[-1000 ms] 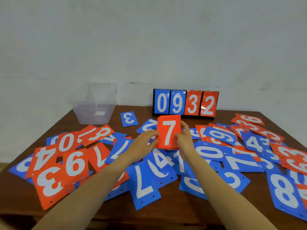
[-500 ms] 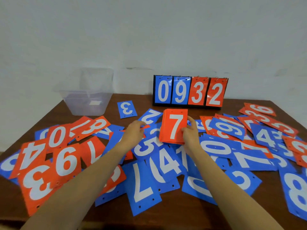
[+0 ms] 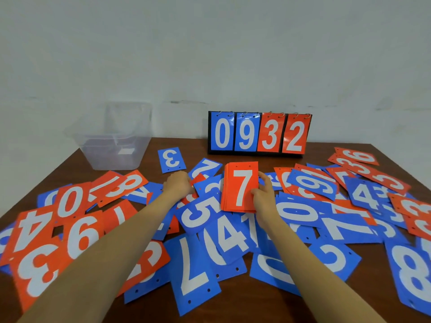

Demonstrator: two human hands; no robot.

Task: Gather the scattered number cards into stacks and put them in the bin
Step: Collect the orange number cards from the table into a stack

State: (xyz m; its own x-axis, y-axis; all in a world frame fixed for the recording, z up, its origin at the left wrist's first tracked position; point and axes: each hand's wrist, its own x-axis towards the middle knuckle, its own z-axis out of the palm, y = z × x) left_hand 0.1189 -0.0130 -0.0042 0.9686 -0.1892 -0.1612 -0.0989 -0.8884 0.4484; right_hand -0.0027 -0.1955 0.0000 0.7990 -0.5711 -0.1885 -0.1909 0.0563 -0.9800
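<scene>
My right hand (image 3: pixel 264 197) grips a stack of red cards (image 3: pixel 240 186) with a white 7 on top, held upright above the pile at the table's middle. My left hand (image 3: pixel 178 184) reaches to the left of the stack, fingers curled on a small red card (image 3: pixel 198 179) lying partly under blue ones. Blue and red number cards lie scattered all over the brown table (image 3: pixel 349 306). A clear plastic bin (image 3: pixel 114 138) stands at the back left.
A black flip scoreboard (image 3: pixel 258 134) showing 0932 stands at the back centre against the white wall. A lone blue 3 card (image 3: pixel 171 159) lies between bin and scoreboard. Cards overlap thickly on the left, front and right.
My left hand let go of the stack and moved left and away onto a red card in the pile. My right hand keeps the stack, now lower.
</scene>
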